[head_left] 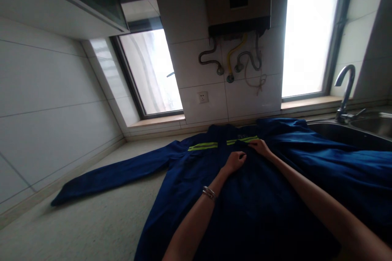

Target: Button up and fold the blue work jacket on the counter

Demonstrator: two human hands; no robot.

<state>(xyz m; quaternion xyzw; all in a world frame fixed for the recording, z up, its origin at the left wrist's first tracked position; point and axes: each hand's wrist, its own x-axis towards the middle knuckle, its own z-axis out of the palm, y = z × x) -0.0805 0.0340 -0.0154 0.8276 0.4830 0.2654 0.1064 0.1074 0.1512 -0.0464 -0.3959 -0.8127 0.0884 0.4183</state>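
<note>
Covering much of the pale surface (122, 208), a navy work jacket (257, 195) lies spread out.
From my remote seat I see its right side reach the sink (333, 132) and one sleeve (116, 179) stretch left. I expect soft, floppy, fairly light cloth, best held by edges or seams. The right hand (259, 147) has its fingertips drawn together, pinching fabric by the yellow-green chest stripe (234, 142); the left hand (236, 162) is loosely curled over the front, whether gripping cloth I can't tell.
</note>
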